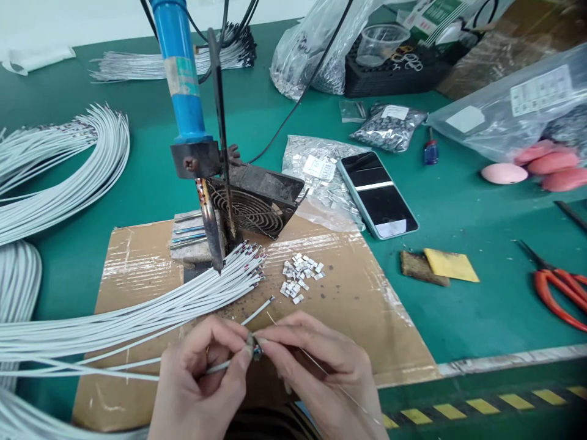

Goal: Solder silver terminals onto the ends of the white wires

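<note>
My left hand [199, 379] is closed round a white cable [218, 367], pinching it near its end between thumb and forefinger. My right hand [321, 370] meets it there, thumb and forefinger pressed together at the cable's end, where small coloured wires show. A thin strand of solder wire [356, 404] runs through my right hand. The fingertips partly hide the cable end. Beyond them lie a pile of small metal connectors [300, 275] and a bundle of white cables [169, 305]. A blue-handled soldering iron [183, 91] hangs in a clamp, its tip down over the bundle.
Cardboard [367, 330] covers the green bench under my hands. Behind stand a dark fan [252, 201], a bag of metal parts [321, 168] and a phone [378, 195]. To the right are sponge pads [452, 264] and red-handled pliers [562, 290]. More cable coils [92, 183] lie left.
</note>
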A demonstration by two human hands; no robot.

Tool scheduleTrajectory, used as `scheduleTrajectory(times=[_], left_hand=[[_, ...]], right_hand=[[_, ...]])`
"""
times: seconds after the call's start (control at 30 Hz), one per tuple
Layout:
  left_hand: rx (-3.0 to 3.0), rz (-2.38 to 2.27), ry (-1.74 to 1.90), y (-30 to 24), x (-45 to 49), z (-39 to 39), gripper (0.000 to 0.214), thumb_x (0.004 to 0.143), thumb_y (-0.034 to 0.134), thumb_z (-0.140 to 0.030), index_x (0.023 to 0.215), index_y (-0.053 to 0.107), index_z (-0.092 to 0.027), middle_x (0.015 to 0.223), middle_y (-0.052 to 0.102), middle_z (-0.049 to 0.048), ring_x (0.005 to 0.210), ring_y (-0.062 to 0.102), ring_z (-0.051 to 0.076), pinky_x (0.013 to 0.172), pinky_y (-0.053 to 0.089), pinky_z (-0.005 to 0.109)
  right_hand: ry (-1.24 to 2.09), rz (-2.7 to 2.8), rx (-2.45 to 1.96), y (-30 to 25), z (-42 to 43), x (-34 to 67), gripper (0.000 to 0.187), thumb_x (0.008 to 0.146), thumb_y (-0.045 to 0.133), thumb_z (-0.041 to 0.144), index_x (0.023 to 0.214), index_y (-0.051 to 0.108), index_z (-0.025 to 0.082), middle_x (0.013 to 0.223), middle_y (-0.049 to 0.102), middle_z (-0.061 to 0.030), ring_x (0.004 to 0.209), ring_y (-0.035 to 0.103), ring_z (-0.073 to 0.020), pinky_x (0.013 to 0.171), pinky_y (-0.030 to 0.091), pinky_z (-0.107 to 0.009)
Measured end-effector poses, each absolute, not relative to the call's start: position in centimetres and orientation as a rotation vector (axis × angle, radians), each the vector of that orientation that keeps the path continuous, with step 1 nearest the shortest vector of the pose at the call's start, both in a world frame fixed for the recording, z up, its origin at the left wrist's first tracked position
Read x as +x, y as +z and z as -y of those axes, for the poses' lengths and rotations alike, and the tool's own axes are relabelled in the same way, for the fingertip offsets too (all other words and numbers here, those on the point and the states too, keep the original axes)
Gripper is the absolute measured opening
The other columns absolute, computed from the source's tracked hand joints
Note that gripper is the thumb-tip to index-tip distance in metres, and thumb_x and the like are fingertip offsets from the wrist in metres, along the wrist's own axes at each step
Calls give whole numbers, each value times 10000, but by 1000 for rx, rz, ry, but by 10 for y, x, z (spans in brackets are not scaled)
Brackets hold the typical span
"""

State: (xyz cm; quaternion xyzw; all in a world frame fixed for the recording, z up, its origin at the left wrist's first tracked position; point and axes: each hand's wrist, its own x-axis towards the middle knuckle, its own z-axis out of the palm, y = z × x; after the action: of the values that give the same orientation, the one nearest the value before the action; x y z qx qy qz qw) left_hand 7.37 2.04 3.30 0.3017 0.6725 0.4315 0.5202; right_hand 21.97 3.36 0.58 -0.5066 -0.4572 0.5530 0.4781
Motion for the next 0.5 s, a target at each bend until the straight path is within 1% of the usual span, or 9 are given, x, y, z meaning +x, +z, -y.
scheduleTrajectory(times=[0.13,0.3,0.5], left_hand=[[716,-1634,1025,33,74,-21,164,648,867,-205,593,714,-187,767,740,10,541,598,69,520,467,115],[696,-1621,1052,33,75,-21,132,657,844,-190,598,726,-199,762,744,5,544,592,65,522,454,109],[718,-1623,1028,31,73,-22,134,655,843,-176,605,719,-191,769,748,11,537,580,66,520,446,122]], right_hand=[[1356,1113,-1225,5,-34,220,216,853,805,172,941,907,340,717,727,-22,585,617,-135,516,498,-214],[1373,1098,-1223,5,-34,220,242,849,799,146,942,905,343,700,688,-4,534,545,-104,462,439,-194],[1355,1108,-1225,4,-34,219,256,848,802,145,939,902,362,719,703,6,550,559,-102,508,475,-196]])
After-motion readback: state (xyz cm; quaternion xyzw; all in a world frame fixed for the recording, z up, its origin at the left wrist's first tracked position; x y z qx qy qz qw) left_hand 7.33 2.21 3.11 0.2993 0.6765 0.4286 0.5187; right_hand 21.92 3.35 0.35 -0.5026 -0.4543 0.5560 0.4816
